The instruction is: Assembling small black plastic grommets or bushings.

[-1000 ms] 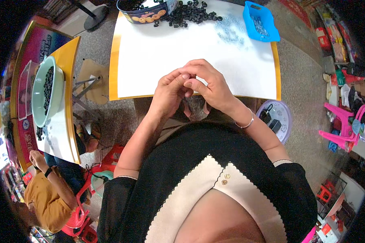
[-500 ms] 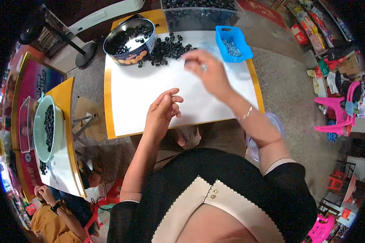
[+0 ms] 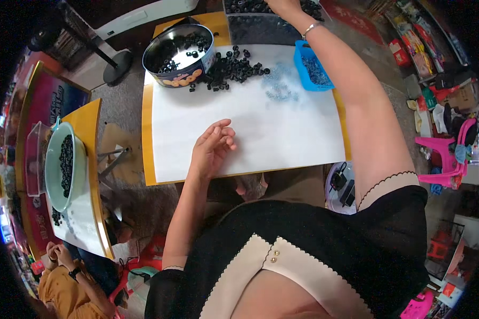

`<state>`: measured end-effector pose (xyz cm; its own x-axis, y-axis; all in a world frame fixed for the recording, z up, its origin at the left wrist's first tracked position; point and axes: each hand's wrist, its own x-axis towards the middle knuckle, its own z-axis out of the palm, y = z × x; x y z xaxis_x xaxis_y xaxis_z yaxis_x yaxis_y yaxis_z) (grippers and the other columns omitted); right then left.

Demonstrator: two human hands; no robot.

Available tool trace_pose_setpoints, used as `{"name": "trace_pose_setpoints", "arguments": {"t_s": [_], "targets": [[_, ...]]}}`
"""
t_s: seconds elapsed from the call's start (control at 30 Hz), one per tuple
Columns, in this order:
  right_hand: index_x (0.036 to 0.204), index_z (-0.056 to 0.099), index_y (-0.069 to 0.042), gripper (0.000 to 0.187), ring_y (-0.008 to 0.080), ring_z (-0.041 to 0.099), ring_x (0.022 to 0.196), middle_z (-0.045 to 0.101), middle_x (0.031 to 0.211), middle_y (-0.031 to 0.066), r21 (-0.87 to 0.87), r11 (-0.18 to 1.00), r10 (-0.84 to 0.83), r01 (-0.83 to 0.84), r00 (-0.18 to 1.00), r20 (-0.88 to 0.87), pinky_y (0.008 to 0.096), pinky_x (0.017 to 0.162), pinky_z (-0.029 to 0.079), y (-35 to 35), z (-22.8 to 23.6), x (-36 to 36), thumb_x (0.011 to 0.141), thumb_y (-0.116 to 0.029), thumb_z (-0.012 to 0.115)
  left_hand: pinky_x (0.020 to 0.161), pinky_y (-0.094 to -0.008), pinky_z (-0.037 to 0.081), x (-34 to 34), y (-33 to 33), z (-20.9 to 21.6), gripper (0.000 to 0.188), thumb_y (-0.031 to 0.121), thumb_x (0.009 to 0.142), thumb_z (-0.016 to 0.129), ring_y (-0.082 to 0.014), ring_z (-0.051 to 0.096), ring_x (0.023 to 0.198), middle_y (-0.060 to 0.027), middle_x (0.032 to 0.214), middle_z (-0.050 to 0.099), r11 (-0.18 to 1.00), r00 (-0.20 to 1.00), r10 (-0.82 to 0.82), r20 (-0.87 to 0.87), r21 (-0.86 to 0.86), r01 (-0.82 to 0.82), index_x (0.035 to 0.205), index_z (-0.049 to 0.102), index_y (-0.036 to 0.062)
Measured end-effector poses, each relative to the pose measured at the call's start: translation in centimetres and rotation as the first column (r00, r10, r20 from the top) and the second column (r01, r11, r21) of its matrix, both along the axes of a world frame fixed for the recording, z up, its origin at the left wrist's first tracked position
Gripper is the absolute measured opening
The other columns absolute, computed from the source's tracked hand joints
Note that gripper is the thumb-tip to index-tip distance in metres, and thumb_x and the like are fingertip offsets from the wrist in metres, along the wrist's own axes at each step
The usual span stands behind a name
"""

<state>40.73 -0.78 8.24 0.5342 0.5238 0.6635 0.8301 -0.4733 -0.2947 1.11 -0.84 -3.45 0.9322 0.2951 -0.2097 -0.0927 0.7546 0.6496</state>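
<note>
My left hand [image 3: 212,146] hovers above the near part of the white tabletop [image 3: 261,127], its fingers loosely curled and a little apart, with nothing visible in them. Far ahead, my right arm is stretched out. My right hand [image 3: 286,7] is over a clear bin [image 3: 266,29] full of small black ring-shaped pieces, and its fingers are cut off by the upper edge. A pile of the same black pieces [image 3: 234,70] lies on the table beside a round cookie tin [image 3: 182,74] holding more of them. Tiny pale-blue bits [image 3: 281,85] are scattered to its right.
A blue plastic basket [image 3: 314,74] with small bits stands at the table's right, below my forearm. On a side table to the left is a pale green basin [image 3: 53,175] of black pieces. Another person's hands [image 3: 61,256] show at lower left. Pink stools [image 3: 444,151] stand right.
My right hand has moved from above the middle of the table forward to the clear bin at the back. My left hand has stayed nearly in place.
</note>
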Motion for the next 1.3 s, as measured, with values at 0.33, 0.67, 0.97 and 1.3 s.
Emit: {"name": "trace_pose_setpoints", "arguments": {"t_s": [0.33, 0.67, 0.97, 1.3], "targets": [[0.078, 0.065, -0.007, 0.01, 0.0289, 0.055, 0.078, 0.062, 0.074, 0.0089, -0.439, 0.861, 0.272, -0.258, 0.962, -0.032, 0.0417, 0.073, 0.043, -5.2, -7.0, -12.9, 0.071, -0.013, 0.06, 0.07, -0.0267, 0.047, -0.7, 0.4, 0.1, 0.032, 0.018, 0.093, 0.046, -0.0128, 0.054, 0.073, -0.0091, 0.09, 0.055, 1.0, 0.999, -0.029, 0.023, -0.009, 0.029, 0.115, 0.046, -0.0051], [0.084, 0.064, -0.008, 0.015, 0.0291, 0.054, 0.086, 0.062, 0.083, 0.0087, -0.314, 0.846, 0.373, -0.43, 0.899, -0.228, 0.0406, 0.081, 0.04, -6.4, -10.0, -16.4, 0.072, -0.012, 0.058, 0.07, -0.0264, 0.047, -0.6, 0.1, 0.1, 0.03, 0.017, 0.092, 0.046, -0.0126, 0.054, 0.072, -0.0087, 0.09, 0.056, 1.0, 0.999, -0.021, 0.031, -0.002, 0.021, 0.113, 0.048, -0.0049], [0.097, 0.061, 0.001, 0.019, 0.0077, 0.056, 0.081, 0.061, 0.088, 0.0021, 0.424, 0.861, 0.493, -0.281, 0.255, -0.832, 0.0214, 0.075, 0.045, -11.1, -8.7, -24.7, 0.079, -0.006, 0.062, 0.068, -0.0262, 0.05, 1.5, -1.1, 1.4, 0.026, 0.013, 0.09, 0.052, -0.0121, 0.054, 0.072, -0.0095, 0.092, 0.057, 0.963, 0.965, 0.22, -0.141, 0.192, -0.191, 0.11, 0.053, -0.004], [0.089, 0.061, -0.002, 0.014, 0.0097, 0.054, 0.074, 0.057, 0.087, 0.0035, 0.542, 0.815, 0.56, -0.205, 0.517, -0.647, 0.0237, 0.067, 0.045, -13.9, -8.4, -30.0, 0.075, -0.002, 0.062, 0.07, -0.0272, 0.051, 1.5, -3.5, 1.1, 0.021, 0.006, 0.086, 0.057, -0.0144, 0.059, 0.077, -0.0084, 0.09, 0.06, 0.977, 0.981, 0.194, -0.016, 0.095, -0.192, 0.105, 0.057, -0.004]]}}
